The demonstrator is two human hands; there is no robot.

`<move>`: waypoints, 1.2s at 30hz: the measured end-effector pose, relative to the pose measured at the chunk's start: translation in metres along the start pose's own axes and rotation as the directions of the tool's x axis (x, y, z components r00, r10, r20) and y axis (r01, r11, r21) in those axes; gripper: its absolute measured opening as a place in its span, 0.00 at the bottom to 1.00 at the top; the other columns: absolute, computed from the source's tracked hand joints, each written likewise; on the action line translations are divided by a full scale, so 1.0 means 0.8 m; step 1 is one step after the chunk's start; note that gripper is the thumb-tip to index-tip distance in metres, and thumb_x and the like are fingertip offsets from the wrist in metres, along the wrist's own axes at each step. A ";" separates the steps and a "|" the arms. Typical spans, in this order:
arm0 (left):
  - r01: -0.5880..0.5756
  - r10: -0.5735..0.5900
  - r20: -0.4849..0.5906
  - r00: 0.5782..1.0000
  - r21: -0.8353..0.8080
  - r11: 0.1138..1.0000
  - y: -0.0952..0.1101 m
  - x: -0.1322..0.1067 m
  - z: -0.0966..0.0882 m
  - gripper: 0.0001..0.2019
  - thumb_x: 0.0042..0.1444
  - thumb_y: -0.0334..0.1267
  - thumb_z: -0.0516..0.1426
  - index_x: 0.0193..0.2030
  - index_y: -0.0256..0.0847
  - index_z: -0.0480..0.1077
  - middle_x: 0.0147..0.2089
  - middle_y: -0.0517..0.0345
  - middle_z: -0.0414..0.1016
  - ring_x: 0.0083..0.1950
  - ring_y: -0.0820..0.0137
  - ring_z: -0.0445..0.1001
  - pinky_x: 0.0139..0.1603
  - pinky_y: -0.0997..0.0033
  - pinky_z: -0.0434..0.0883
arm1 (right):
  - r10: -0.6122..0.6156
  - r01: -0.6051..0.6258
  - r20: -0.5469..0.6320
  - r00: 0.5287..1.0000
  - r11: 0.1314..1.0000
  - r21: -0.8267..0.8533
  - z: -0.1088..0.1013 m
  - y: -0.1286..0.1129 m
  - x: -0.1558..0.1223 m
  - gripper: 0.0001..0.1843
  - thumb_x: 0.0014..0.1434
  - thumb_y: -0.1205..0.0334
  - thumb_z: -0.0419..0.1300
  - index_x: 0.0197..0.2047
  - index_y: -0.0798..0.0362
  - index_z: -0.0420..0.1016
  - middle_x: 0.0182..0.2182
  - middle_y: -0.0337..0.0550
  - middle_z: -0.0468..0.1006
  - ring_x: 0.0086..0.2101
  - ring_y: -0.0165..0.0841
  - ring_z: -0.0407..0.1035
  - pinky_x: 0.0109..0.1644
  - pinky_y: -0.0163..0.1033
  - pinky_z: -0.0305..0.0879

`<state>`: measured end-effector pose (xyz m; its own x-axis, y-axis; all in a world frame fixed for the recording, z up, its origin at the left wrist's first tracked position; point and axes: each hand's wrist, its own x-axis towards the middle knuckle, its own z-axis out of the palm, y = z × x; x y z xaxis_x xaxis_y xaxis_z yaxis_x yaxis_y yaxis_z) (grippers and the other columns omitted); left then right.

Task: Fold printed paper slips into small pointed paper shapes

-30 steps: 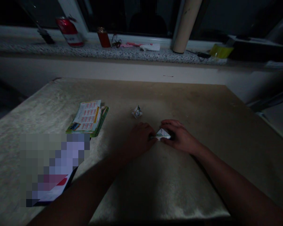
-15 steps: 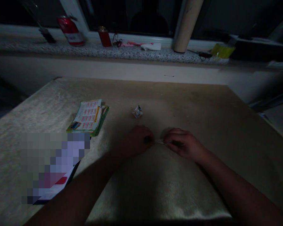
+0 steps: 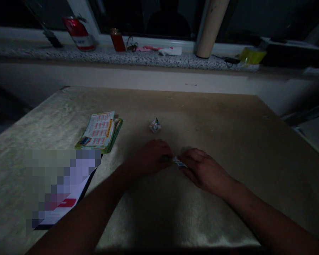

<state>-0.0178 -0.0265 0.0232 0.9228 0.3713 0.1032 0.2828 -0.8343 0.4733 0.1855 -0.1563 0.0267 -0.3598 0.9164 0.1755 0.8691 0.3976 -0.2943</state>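
A small strip of printed paper (image 3: pixel 179 162) lies between my hands, low over the table. My left hand (image 3: pixel 155 156) is closed on its left end, with the fingertips pressed together. On the other end, my right hand (image 3: pixel 202 166) pinches it between thumb and fingers. The fingers partly hide the paper, so its full shape cannot be made out. Just beyond my left hand, a small folded piece of printed paper (image 3: pixel 155 125) stands on the table with pointed corners.
A stack of printed cards (image 3: pixel 99 131) lies to the left, with a lit tablet-like screen (image 3: pixel 66 209) nearer me, partly blurred out. Along the windowsill (image 3: pixel 149 60) stand a red can (image 3: pixel 78 35), a red lighter (image 3: pixel 117 40), a cardboard tube (image 3: pixel 212 28) and yellow tape (image 3: pixel 251 56).
My right hand has turned and its fingers have flattened over the paper. More of the paper's printed side shows between the hands. The folded piece has stayed in place.
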 end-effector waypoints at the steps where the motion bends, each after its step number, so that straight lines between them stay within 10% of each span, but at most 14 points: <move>1: -0.007 0.007 0.000 1.000 0.009 1.000 -0.001 0.000 -0.001 0.07 0.59 0.40 0.63 0.42 0.41 0.76 0.45 0.54 0.76 0.50 0.63 0.72 0.53 0.64 0.65 | 0.020 -0.020 -0.010 1.000 0.999 -0.044 0.004 -0.003 0.000 0.13 0.68 0.62 0.55 0.51 0.53 0.77 0.43 0.51 0.75 0.45 0.42 0.69 0.51 0.48 0.69; 19: -0.007 0.009 -0.031 0.999 0.064 0.998 0.002 0.013 0.013 0.05 0.64 0.37 0.58 0.40 0.39 0.74 0.47 0.53 0.72 0.52 0.63 0.69 0.55 0.63 0.64 | 0.026 -0.028 -0.026 0.999 0.996 -0.085 0.013 -0.011 -0.001 0.13 0.68 0.66 0.55 0.53 0.51 0.76 0.43 0.51 0.73 0.44 0.43 0.65 0.49 0.48 0.67; 36: 0.376 -0.351 0.187 0.917 -0.119 0.919 -0.003 0.050 -0.009 0.07 0.48 0.38 0.65 0.32 0.39 0.82 0.35 0.55 0.81 0.36 0.66 0.77 0.38 0.72 0.70 | 0.041 -0.034 -0.046 0.998 0.988 0.149 0.008 0.006 -0.001 0.13 0.68 0.60 0.56 0.52 0.48 0.79 0.44 0.49 0.76 0.46 0.41 0.67 0.53 0.50 0.65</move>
<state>0.0162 -0.0069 0.0323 0.7964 0.5571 -0.2355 0.5757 -0.5788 0.5776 0.1877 -0.1547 0.0196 -0.3075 0.9289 0.2063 0.8206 0.3686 -0.4367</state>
